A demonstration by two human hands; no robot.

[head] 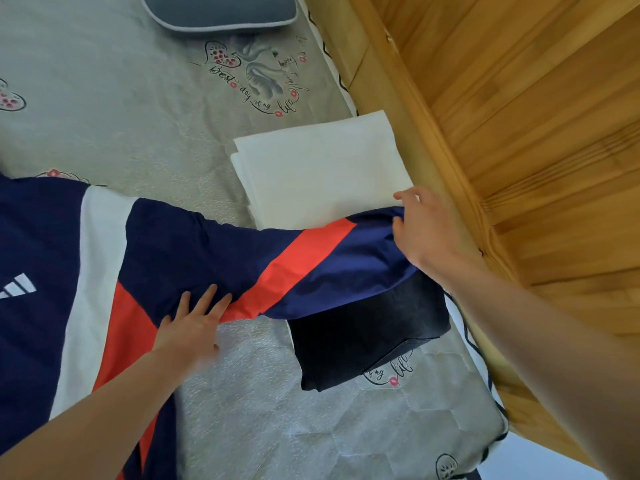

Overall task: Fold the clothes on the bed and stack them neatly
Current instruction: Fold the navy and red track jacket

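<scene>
A navy, red and white jacket (104, 258) lies spread on the bed (121, 133). The right hand (420, 226) pinches its sleeve end, stretched over a folded white cloth (322, 168) and a folded black garment (367, 334). The left hand (194, 327) presses flat, fingers straight, on the sleeve. A blue pillow (221, 10) sits beyond, beside the wooden wall (519, 116).

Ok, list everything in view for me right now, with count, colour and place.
Navy, white and red sports jacket: one, spread on the bed's left, sleeve stretched right.
Folded white cloth: one, by the wooden frame.
Folded dark garment: one, below the white one, partly under the sleeve.
Grey-blue cushion: one, top edge.
Grey printed bedspread: one, beneath all.
Wooden bed frame: one, right.
Left hand: flat on the jacket.
Right hand: pinching the sleeve's end.
</scene>
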